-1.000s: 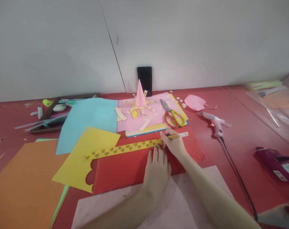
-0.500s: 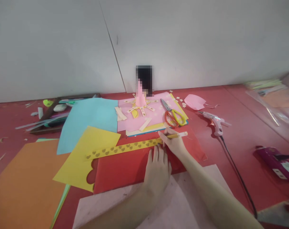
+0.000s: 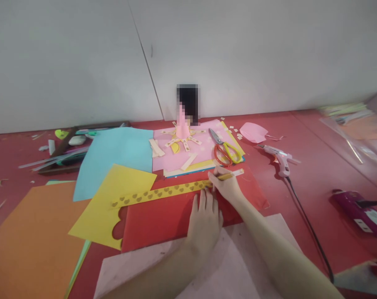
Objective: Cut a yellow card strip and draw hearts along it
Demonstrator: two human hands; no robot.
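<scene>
Gripped in my right hand [image 3: 227, 185] is a yellow pen [image 3: 227, 176], its clear end pointing right and its tip near the right end of a yellow paper strip [image 3: 168, 192] with brown hearts drawn along it. Fingers stretched out, my left hand [image 3: 205, 218] lies flat just below the strip, fingertips at its lower edge. Beneath both is a red sheet [image 3: 157, 228], with a pale pink board [image 3: 138, 274] nearer me. Scissors [image 3: 225, 149] with red and yellow handles lie beyond my right hand on stacked paper. The pen's tip is hidden by my fingers.
A pink paper cone [image 3: 183, 128] stands on a star of strips at the back. Blue [image 3: 116, 162], yellow [image 3: 110, 207] and orange sheets [image 3: 35, 236] spread leftward, near a tray of pens [image 3: 59, 153]. Rightward lie a corded glue gun [image 3: 280, 160] and a purple power socket [image 3: 359, 211].
My right hand and the pen have shifted very slightly near the strip's right end. My left hand stays flat in place, and the view has moved a touch.
</scene>
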